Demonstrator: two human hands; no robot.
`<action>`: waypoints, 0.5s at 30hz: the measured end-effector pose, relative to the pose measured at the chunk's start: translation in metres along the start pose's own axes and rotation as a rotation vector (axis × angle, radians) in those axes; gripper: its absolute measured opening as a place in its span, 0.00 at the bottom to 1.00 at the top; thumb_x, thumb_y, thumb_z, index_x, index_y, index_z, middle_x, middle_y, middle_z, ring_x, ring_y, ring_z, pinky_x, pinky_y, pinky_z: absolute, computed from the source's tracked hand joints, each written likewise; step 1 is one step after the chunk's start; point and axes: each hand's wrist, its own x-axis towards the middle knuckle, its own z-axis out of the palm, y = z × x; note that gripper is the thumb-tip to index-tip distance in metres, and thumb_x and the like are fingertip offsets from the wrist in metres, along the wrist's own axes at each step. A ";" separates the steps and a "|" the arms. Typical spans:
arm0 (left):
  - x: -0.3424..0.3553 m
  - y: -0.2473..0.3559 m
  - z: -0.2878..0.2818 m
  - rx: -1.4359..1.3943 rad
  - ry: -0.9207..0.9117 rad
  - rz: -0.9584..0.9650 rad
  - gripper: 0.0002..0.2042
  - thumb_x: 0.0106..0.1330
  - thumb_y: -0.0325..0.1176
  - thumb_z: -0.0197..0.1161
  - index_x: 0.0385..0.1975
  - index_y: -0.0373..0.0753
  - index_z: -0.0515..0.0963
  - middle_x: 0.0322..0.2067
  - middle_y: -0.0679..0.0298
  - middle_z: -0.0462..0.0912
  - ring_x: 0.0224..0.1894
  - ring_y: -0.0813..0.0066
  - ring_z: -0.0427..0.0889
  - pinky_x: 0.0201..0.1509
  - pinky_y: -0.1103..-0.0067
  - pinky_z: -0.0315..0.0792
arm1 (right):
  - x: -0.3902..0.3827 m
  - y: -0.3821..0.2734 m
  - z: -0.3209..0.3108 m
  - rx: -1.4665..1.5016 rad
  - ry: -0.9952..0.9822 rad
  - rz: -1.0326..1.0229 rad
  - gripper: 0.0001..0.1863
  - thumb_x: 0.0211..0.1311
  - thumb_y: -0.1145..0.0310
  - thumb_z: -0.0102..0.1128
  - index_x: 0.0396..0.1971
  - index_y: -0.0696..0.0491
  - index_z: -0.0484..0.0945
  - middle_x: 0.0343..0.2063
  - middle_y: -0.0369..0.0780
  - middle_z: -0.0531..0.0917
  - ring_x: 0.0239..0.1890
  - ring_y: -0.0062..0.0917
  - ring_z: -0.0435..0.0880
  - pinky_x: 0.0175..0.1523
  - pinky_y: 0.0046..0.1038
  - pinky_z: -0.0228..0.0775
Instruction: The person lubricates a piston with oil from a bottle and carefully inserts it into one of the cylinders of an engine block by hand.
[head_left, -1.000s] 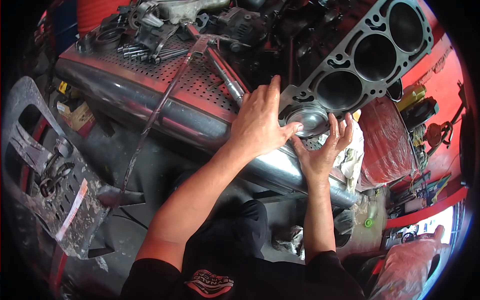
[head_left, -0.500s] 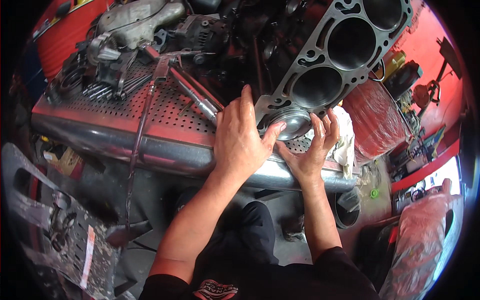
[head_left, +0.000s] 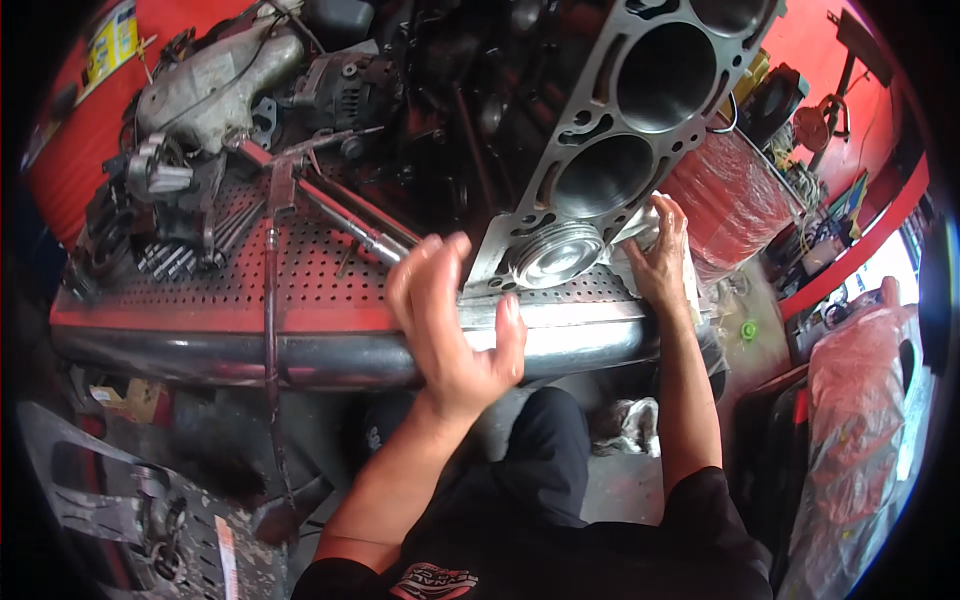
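A bare metal piston (head_left: pixel 558 256) with rings showing round its side sits at the lowest cylinder of the engine block (head_left: pixel 583 130), its crown toward me. My left hand (head_left: pixel 452 335) is off the piston, in the air over the bench's rounded front edge. Its fingers are spread and slightly curled, with nothing in them, and blurred at the tips. On the right of the piston, my right hand (head_left: pixel 664 258) has its fingers bent round a white rag (head_left: pixel 628 262). The rag bunches up between hand and block, and part of it is hidden behind the hand.
A perforated red metal bench (head_left: pixel 190 300) carries the block. On its left lie a long-handled wrench (head_left: pixel 365 235), a bar (head_left: pixel 271 300) hanging over the edge, several bolts (head_left: pixel 180 262), an alternator (head_left: pixel 345 90) and a manifold (head_left: pixel 220 85). A plastic-wrapped red box (head_left: pixel 725 200) stands at right.
Both hands have come away from the piston. My left hand has pulled back toward me and opened; my right hand has moved right onto the rag. The view has shifted.
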 end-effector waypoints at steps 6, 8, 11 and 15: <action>-0.034 0.036 0.031 -0.194 -0.203 0.260 0.26 0.61 0.23 0.64 0.60 0.31 0.69 0.47 0.46 0.83 0.47 0.48 0.83 0.53 0.57 0.78 | -0.005 0.015 0.011 0.885 0.437 0.338 0.16 0.78 0.68 0.58 0.59 0.58 0.74 0.54 0.44 0.79 0.59 0.27 0.77 0.63 0.30 0.69; -0.026 0.071 0.070 -0.298 -0.292 0.209 0.21 0.63 0.23 0.65 0.57 0.31 0.72 0.46 0.47 0.83 0.46 0.49 0.84 0.50 0.61 0.80 | -0.015 0.036 0.005 1.334 0.574 0.347 0.21 0.76 0.61 0.52 0.61 0.57 0.74 0.57 0.46 0.79 0.62 0.34 0.77 0.65 0.37 0.70; -0.009 0.097 0.142 -0.407 -0.364 -0.116 0.11 0.69 0.26 0.65 0.48 0.33 0.76 0.37 0.47 0.84 0.40 0.58 0.87 0.39 0.65 0.80 | -0.029 0.047 -0.014 1.836 0.397 0.266 0.38 0.70 0.45 0.48 0.68 0.60 0.69 0.65 0.48 0.76 0.67 0.42 0.75 0.69 0.51 0.67; 0.027 0.087 0.234 -1.107 -0.508 -1.036 0.09 0.78 0.33 0.57 0.41 0.33 0.75 0.23 0.60 0.83 0.21 0.71 0.80 0.29 0.72 0.77 | -0.031 0.034 -0.016 2.153 0.228 0.126 0.45 0.73 0.35 0.47 0.70 0.62 0.67 0.60 0.47 0.80 0.45 0.26 0.80 0.48 0.24 0.72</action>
